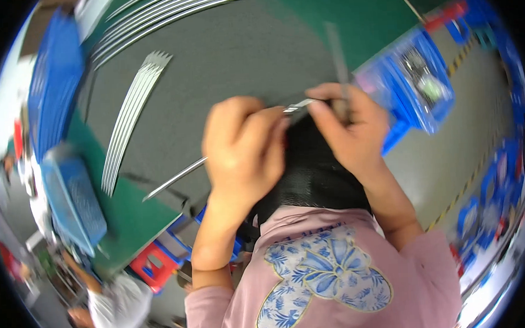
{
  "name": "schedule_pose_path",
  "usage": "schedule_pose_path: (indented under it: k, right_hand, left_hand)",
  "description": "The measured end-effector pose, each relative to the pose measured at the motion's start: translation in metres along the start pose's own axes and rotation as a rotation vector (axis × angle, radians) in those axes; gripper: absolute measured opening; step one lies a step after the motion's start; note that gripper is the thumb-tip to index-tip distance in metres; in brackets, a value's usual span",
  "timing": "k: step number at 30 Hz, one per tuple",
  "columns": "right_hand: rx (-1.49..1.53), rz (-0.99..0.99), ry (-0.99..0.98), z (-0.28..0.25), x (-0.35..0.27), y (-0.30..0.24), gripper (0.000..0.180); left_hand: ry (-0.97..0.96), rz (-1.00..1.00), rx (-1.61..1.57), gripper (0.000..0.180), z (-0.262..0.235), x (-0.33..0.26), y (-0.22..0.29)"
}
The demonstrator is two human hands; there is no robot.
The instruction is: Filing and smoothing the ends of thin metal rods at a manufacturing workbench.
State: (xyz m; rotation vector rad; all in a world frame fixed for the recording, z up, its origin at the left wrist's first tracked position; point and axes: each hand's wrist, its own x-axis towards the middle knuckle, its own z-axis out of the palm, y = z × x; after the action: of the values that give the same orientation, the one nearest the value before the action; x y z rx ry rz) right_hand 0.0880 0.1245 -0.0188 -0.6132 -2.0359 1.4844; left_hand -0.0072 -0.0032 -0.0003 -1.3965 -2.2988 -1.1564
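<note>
My left hand (241,147) is wrapped round a slim silver metal rod (175,179), whose far part sticks out to the lower left over the table. Between my hands a short shiny metal end (297,107) shows. My right hand (351,122) has its thumb and forefinger closed at that end. A thin grey strip (336,55), smeared by motion, rises from behind the right fingers; its kind cannot be made out. Several similar silver rods (134,117) lie side by side on the grey mat (228,54), left of my hands.
More rods (168,21) lie at the far side of the table. Blue bins (57,85) and a light blue basket (73,198) stand along the left. On the right is a blue bin (407,58) with bagged parts. A person in white (119,305) is at lower left, near a red stool (152,265).
</note>
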Motion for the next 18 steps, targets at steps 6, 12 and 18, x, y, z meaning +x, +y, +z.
schedule_pose_path:
  k: [6,12,18]
  right_hand:
    - [0.056,0.045,0.075,-0.013,-0.007,0.008,0.014]
    - [-0.024,0.061,-0.037,-0.032,-0.004,0.022,0.013]
    - [0.0,0.014,0.01,-0.042,0.004,0.024,0.014]
  left_hand:
    - [0.013,-0.036,-0.121,0.008,0.014,-0.004,0.006]
    - [0.163,-0.039,-0.07,0.011,0.025,-0.01,0.014]
    - [0.261,-0.014,-0.074,0.009,0.038,-0.003,0.017]
